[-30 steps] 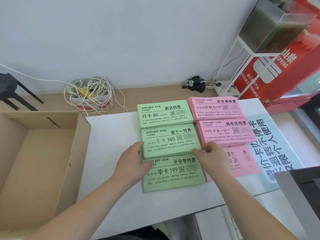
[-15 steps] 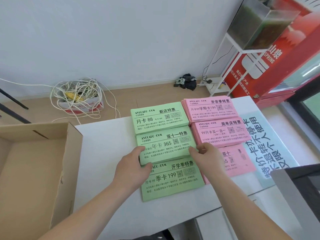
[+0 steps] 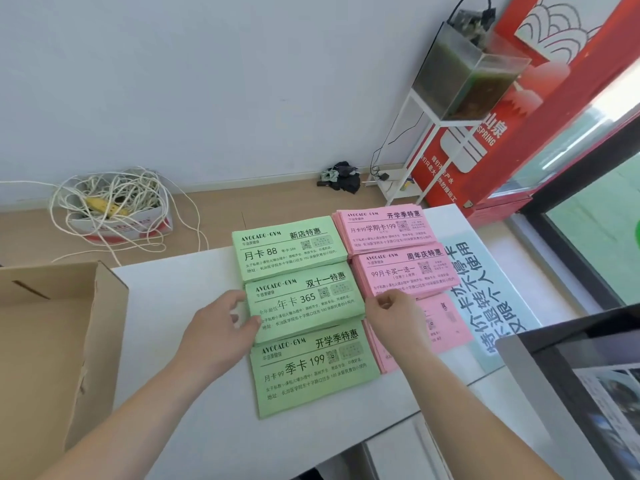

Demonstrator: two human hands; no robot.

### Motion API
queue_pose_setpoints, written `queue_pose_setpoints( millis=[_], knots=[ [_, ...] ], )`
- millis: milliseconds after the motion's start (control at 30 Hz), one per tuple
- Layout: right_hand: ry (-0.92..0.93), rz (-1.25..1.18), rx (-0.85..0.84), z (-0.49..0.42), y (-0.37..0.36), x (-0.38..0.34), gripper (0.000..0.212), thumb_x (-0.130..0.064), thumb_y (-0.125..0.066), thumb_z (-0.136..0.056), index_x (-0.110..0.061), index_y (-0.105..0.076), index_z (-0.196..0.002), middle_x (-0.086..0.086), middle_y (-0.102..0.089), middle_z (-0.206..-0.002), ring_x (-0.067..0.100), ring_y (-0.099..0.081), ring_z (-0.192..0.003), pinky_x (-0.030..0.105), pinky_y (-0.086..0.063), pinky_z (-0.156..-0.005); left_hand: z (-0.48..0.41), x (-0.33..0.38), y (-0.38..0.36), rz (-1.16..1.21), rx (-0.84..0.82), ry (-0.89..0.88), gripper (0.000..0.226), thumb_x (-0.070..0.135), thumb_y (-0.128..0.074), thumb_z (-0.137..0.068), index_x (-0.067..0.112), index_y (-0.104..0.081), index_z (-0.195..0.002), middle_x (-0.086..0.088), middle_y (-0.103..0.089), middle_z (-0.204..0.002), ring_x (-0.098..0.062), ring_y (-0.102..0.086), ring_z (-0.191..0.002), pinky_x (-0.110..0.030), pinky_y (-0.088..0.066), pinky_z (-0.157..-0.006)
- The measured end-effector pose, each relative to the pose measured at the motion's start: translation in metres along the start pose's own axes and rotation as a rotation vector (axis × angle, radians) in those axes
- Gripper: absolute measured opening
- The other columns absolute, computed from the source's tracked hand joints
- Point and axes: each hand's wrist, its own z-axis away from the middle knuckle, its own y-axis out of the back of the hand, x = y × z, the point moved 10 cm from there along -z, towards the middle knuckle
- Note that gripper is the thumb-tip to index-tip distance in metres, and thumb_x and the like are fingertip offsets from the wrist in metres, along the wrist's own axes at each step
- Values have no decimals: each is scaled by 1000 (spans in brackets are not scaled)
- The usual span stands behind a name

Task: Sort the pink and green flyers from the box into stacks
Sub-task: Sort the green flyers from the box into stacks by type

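Nearest, by the near edge of the surface [image 3: 159, 306], lies the near green stack [image 3: 311, 372]. The open cardboard box [image 3: 52, 341] sits at the surface's left edge, and the part of its floor in view shows no flyers. Just beyond, the two hands bracket the middle green stack [image 3: 304, 301], the thing this move turns on. Its long axis runs left to right across the surface, so it lies straight between the hands, neither one nearer than the other. The left hand [image 3: 221, 327] has thumb and curled fingers closed on the left short end. The right hand [image 3: 394, 320], fingers curled, seems to pinch the right short end while resting over the near pink stack [image 3: 446, 323]. The stack's near long edge overlaps the near green stack, and its far long edge meets the far green stack [image 3: 287, 249]. There is little room either way, so any squaring or shifting probably has to be a small, even push from both ends. To the right the middle pink stack [image 3: 405, 270] lies just beside the gripped stack, and the far pink stack [image 3: 384, 226] sits at the far edge. With six stacks laid out in two colour columns, the sorting looks close to finished.
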Motion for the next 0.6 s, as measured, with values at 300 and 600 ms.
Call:
queue_pose_setpoints(
  millis=[300,600],
  knots=[
    [232,-51,-73,-36,-5,-101,16,-21,-54,-100,-24,-69,-104,-8,-72,-100,19,-69,-83,34,-58,-68,-57,25,34,170,47,-4,57,28,-67,-94,27,-45,-147,6,-54,-143,-18,-52,-131,-37,-44,-104],
    [370,196,-171,-74,-52,-133,34,-19,-49,-102,-20,-58,-135,-1,-61,-124,18,-61,-77,33,-51,-68,-81,17,22,286,-11,96,50,16,-66,-94,39,-49,-135,35,-45,-96,-6,-55,-103,-28,-40,-91]
  ],
)
